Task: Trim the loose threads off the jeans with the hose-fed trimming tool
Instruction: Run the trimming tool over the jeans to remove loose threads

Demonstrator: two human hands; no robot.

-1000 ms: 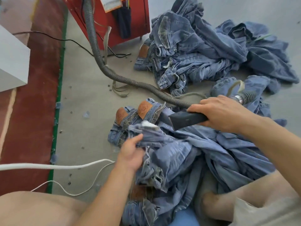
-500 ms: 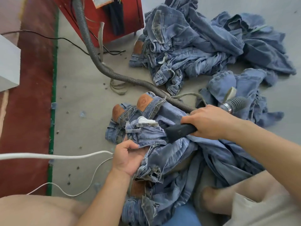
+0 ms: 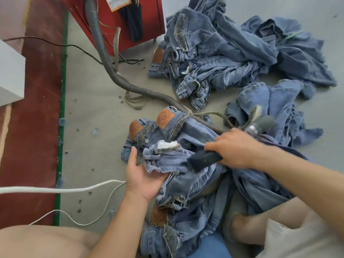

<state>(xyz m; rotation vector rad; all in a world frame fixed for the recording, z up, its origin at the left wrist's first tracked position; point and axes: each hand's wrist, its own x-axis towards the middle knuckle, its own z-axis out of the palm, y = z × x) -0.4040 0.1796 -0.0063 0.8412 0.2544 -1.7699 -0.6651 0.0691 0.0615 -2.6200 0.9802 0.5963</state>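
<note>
A heap of blue jeans (image 3: 197,183) lies on the floor in front of me and over my lap. My right hand (image 3: 240,148) grips the black trimming tool (image 3: 202,161), whose nose rests on the waistband fabric (image 3: 163,159) of the top pair. A grey corrugated hose (image 3: 104,58) runs from the tool across the floor to a red machine (image 3: 147,17). My left hand (image 3: 143,175) lies palm up under the edge of that waistband, thumb straight, fingertips hidden beneath the denim.
A big pile of jeans (image 3: 223,49) lies at the back right, another pair (image 3: 270,103) beside my right hand. A white cable (image 3: 55,189) crosses the floor at left. A white box (image 3: 9,75) stands on the red floor strip. My bare legs frame the bottom.
My left hand has let go of the bunched denim and turned palm up under the waistband. My right hand has brought the tool's nose down and left onto the fabric.
</note>
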